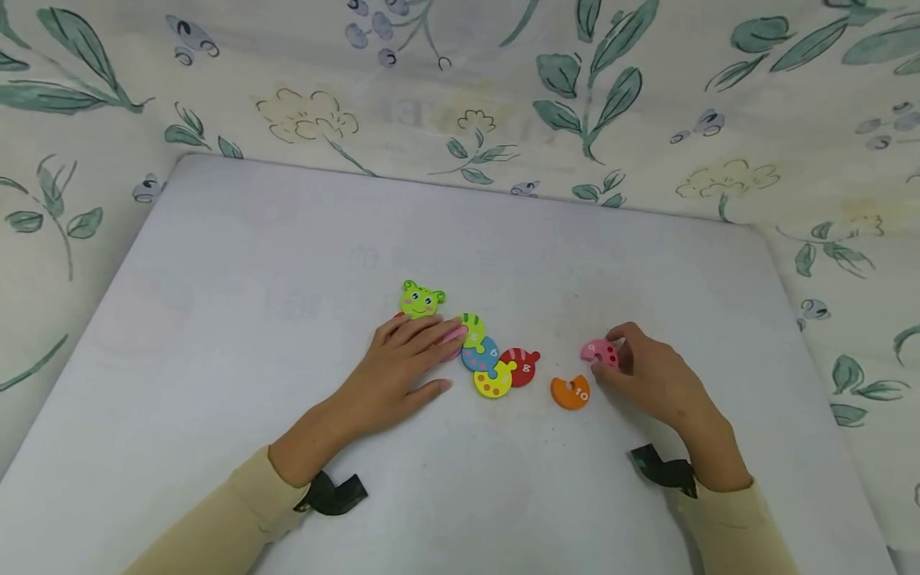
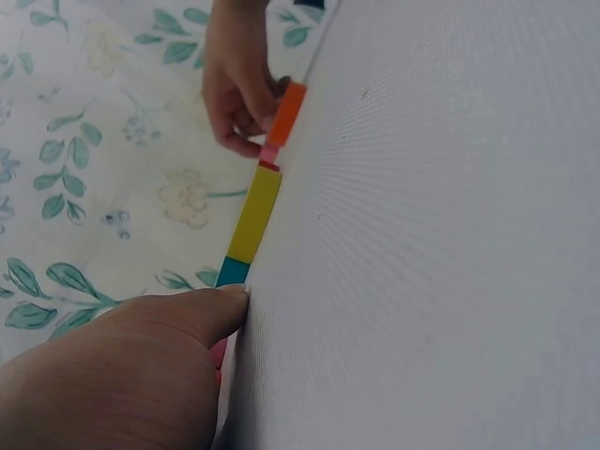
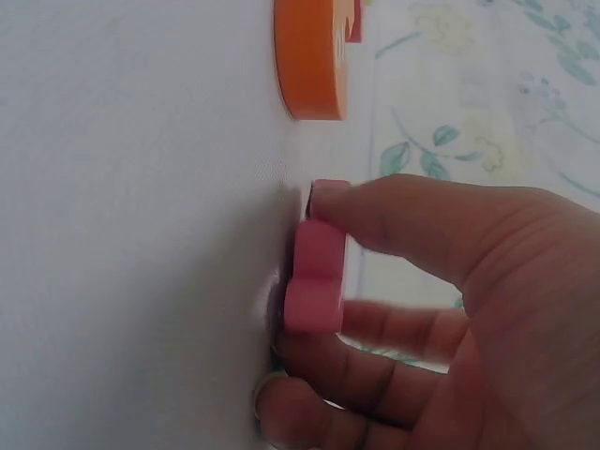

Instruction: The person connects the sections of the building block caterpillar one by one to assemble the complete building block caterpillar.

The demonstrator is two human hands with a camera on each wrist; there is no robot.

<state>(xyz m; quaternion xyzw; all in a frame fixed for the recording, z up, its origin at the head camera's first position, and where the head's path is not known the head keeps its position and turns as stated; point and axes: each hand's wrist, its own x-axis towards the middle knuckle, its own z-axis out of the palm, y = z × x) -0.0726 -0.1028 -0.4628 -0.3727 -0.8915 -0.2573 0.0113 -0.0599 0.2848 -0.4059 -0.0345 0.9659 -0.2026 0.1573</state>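
My left hand (image 1: 388,375) lies over part of a curved row of puzzle pieces, its fingers extended across them. A green smiling head piece (image 1: 419,302) shows above those fingers, and a pink piece is partly hidden beneath them. From there the row runs right through a green piece (image 1: 472,326), a blue piece (image 1: 477,357), a yellow piece (image 1: 490,385) and a red piece marked 8 (image 1: 521,371). Further right, my right hand (image 1: 657,371) pinches a pink puzzle piece (image 3: 317,248) between thumb and fingers, at the tabletop. Apart from the row lies an orange piece marked 10 (image 1: 568,396).
The white tabletop (image 1: 287,239) carries all the pieces. Cloth printed with leaves and flowers (image 1: 474,80) hangs behind the table's far edge. Black straps (image 1: 336,495) stick out at both wrists.
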